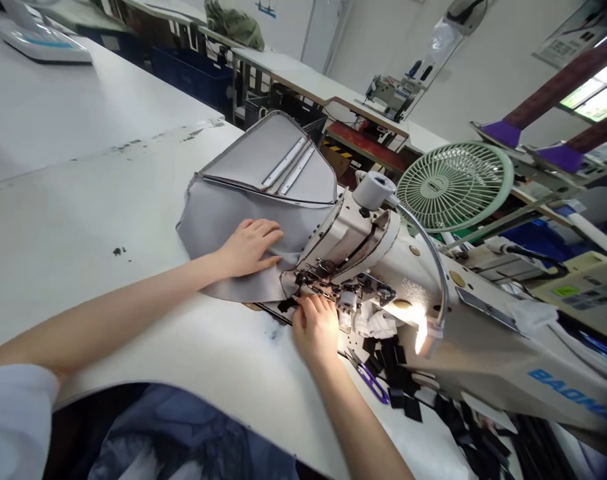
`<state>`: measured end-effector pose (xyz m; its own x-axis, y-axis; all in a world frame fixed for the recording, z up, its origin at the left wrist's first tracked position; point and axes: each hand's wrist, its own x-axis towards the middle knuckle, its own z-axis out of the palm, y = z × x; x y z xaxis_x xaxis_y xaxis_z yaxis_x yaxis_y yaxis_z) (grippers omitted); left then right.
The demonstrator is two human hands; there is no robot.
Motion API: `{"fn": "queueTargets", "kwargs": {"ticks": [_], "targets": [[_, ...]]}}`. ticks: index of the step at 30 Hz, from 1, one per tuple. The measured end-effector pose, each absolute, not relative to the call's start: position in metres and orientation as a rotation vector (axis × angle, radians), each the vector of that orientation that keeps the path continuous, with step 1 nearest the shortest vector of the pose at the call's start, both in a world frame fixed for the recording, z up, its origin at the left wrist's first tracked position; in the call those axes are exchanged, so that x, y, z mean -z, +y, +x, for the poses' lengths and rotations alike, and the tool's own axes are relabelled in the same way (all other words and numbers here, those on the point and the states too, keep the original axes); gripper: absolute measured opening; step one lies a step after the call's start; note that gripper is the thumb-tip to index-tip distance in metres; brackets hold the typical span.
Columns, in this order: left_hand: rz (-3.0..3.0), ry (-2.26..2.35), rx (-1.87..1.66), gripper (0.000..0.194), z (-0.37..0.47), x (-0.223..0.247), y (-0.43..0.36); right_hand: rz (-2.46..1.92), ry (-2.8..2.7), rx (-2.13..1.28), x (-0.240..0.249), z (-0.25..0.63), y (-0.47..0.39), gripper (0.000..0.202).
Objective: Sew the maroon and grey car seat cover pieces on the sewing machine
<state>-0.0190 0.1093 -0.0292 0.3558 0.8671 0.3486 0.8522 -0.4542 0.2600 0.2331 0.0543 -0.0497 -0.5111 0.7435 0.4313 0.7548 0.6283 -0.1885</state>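
Left hand (250,249) lies palm down just beside the sewing machine (408,267) — right hand (317,330), fingers bent, close under its head — both forearms (133,313) bare.

Under the left grip (250,248), the fabric piece (228,217) is of a plain light grey colour, with black edging (263,191), and beyond this grip it bears two white strips (284,163). The table (108,220) around both grips is white, having small black stains (119,251) to the left of the left grip. Just to the right of the right grip (316,328), the snips (367,375) have a purple handle, and the small pieces (394,357) beside them are black. Farther to the right, the sewing machine (483,363) is creamy white with blue letters (568,393), and beyond, the fan (433,187) is pale green.
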Motion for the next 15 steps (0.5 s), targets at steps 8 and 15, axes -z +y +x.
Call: {"fn": "queueTargets", "kwargs": {"ticks": [8,15], "targets": [[2.449,1.631,-0.424,0.065,-0.057,0.046,0.112,-1.04,-2.368,-0.01,0.048,0.235,0.053,0.021],[2.257,1.534,-0.376,0.051,-0.164,0.035,-0.017,-0.971,-2.4,-0.156,0.043,0.238,0.05,0.02]]}}
